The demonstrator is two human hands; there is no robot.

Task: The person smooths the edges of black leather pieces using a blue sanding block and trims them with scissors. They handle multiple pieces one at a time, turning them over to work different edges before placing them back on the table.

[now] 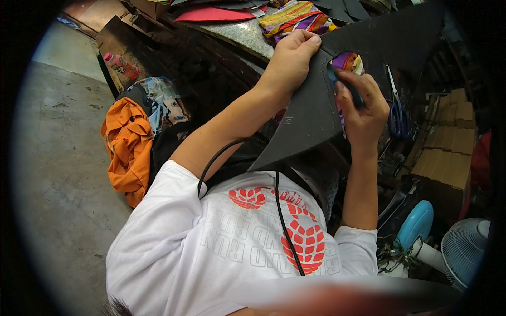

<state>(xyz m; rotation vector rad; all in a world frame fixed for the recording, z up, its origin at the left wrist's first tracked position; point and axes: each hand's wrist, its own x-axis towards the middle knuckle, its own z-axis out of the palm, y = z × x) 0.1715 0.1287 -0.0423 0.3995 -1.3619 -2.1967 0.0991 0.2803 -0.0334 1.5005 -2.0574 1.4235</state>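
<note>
A large black sheet panel (305,116) with a cut-out hole and a line of stitch marks round it is held up in front of me. My left hand (291,62) pinches its upper left edge between thumb and fingers. At the hole, my right hand (366,102) is closed round a small blue-and-dark tool (357,96), whose kind is mostly hidden by the fingers. The tool's blue end lies at the hole's left rim. Through the hole shows part of a patterned purple, orange and yellow cloth (345,60).
Scissors (399,118) with blue handles lie right of my right hand. Brown cardboard pieces (448,137) are stacked farther right, above a fan (466,247). Orange cloth (129,147) and a pink bottle (121,66) are at left. Red and black pieces (219,13) lie on the worktop (237,37).
</note>
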